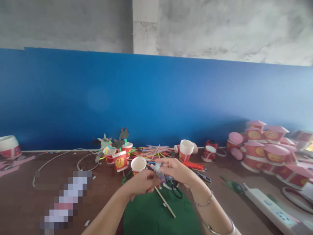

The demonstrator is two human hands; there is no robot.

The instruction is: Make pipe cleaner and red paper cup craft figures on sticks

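Observation:
My right hand (174, 169) is closed around a small pale, ringed roll (158, 168); whether it is tape or wound cord is hard to make out. Close against its lower edge, the fingertips of my left hand (143, 183) are pinched together, and what lies between them is hidden. A bit of purple shows beside those fingertips. Below my right hand, black-handled scissors (177, 192) rest by the green round mat (158, 218). A thin wooden stick (165, 203) lies slanted across the mat. Just behind my left hand stands a white-rimmed paper cup (138, 164).
Cups with animal cutouts (119, 161) stand at the back left, near loose coloured sticks (153, 151). A red-orange tool handle (193, 165) lies right of centre. Pink-topped cups (276, 153) are stacked at the right, behind a white power strip (270, 209). A blue panel (156, 98) closes the back.

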